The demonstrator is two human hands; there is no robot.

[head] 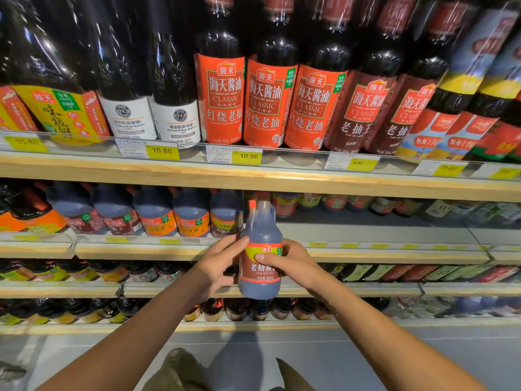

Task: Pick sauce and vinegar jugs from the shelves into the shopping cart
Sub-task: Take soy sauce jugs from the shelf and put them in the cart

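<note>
Both hands hold the sauce jug (260, 261) upright before the shelves (253, 179): right hand (293, 261) fingers wrapped across its label, left hand (220, 263) steadying the side, likely reading it.

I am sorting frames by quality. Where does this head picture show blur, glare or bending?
Head view: the jug in the left hand and right hand is fairly sharp; lower-shelf bottles at far right smear; glare streaks the necks of the top-shelf bottles; the shelf edge bows from the wide lens.
</note>
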